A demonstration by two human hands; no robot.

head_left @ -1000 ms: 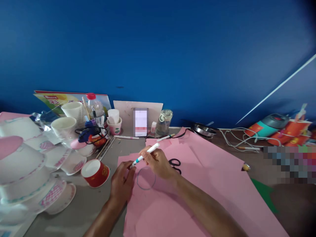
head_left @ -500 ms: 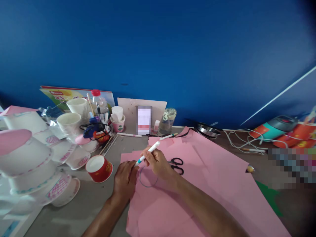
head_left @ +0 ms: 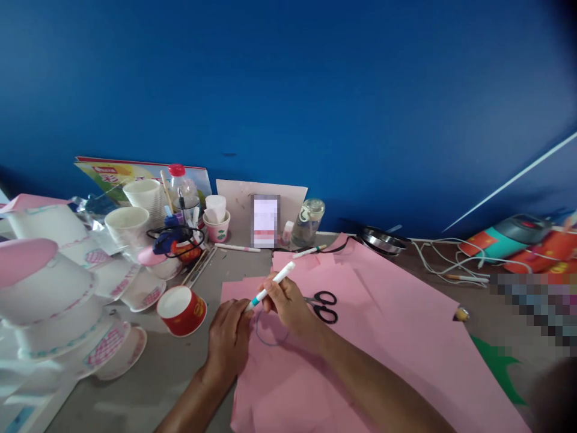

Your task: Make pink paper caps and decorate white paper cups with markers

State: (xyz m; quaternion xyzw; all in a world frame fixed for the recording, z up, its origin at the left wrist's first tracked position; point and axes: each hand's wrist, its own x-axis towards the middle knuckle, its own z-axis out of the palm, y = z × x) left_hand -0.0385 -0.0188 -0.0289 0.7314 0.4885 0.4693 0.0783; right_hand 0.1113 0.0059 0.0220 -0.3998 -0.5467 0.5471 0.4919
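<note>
My right hand [head_left: 285, 304] is closed around a white felt-tip pen [head_left: 280, 279] with a teal band, tilted with its lower end down to the left. That lower end meets the fingers of my left hand [head_left: 231, 334], which are curled together at the left edge of the pink paper [head_left: 306, 385]. Whatever those fingers hold is hidden. Under my right hand, a thin bluish circle [head_left: 270, 345] is drawn on the paper, its upper part partly covered. Black-handled scissors [head_left: 325, 307] lie just right of my right hand, their blades mostly hidden.
A red paper cup [head_left: 181, 311] stands left of my left hand. Stacked white cup shapes [head_left: 49, 282] crowd the far left. Behind the paper are a phone [head_left: 265, 221], a glass jar [head_left: 309, 222] and a roll of tape [head_left: 383, 240]. White cables [head_left: 435, 264] trail at right.
The view has shifted slightly. Both hands stay together at the pen's lower end, and the pen has hardly moved.
</note>
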